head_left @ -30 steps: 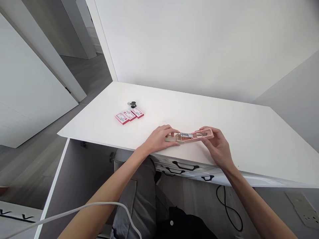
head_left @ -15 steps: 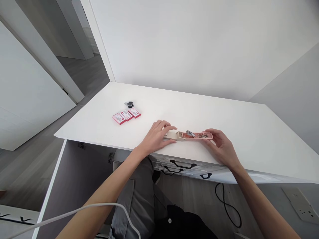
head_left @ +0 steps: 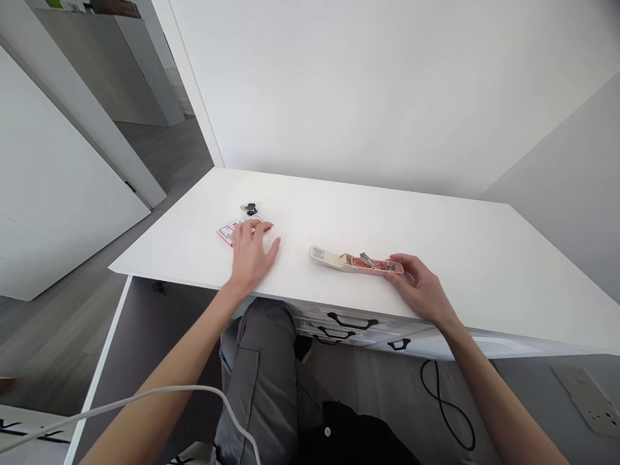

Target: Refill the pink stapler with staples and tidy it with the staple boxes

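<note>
Stapler (head_left: 352,263) held in half-curled right hand (head_left: 419,289).

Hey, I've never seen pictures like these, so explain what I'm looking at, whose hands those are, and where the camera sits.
There's no machine here: these are a person's bare hands, seen from a camera worn on that person's head, looking forward and down. On the white tabletop lies an opened stapler, cream at one end and pink at the other. The right hand holds its pink end. The left hand, fingers spread, is over some red-and-white boxes; I can't tell whether it touches them. Just beyond lies a small black item.
</note>
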Tool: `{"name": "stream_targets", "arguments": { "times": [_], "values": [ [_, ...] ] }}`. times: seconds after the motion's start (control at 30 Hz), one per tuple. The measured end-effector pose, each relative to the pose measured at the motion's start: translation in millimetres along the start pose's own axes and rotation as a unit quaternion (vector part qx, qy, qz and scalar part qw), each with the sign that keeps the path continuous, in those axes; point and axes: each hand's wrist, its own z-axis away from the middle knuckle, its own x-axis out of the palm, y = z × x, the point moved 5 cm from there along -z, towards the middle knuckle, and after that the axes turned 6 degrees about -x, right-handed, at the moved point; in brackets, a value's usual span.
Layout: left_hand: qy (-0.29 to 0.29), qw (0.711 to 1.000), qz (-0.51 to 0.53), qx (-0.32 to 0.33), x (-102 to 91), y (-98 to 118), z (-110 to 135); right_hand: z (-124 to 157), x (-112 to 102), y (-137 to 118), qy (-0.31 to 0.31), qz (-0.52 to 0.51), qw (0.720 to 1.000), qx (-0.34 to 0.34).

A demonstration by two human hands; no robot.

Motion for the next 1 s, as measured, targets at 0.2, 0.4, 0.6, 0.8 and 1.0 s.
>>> {"name": "stream_targets", "arguments": {
  "times": [0.2,0.4,0.6,0.8,1.0],
  "values": [
    [-0.031,0.993,-0.068,-0.096,-26.7,-64.5,-7.6,-0.4,2.0,-1.2,-0.004,0.017,1.0,-0.007],
    [-0.085,0.987,-0.063,-0.123,-27.8,-87.7,-10.6,0.6,5.2,-1.2,-0.005,0.0,1.0,-0.003],
    [-0.107,0.99,-0.067,-0.056,-11.5,-61.1,-30.4,0.5,4.8,-4.0,0.01,-0.011,1.0,0.003],
    [-0.121,0.987,-0.087,-0.055,5.0,-48.2,-46.7,0.2,3.7,-0.6,0.028,-0.055,0.998,0.028],
    [-0.042,0.998,0.027,0.035,-17.6,-6.4,-15.9,-1.8,-0.3,0.5,0.076,-0.066,0.995,-0.004]
  ]
}}
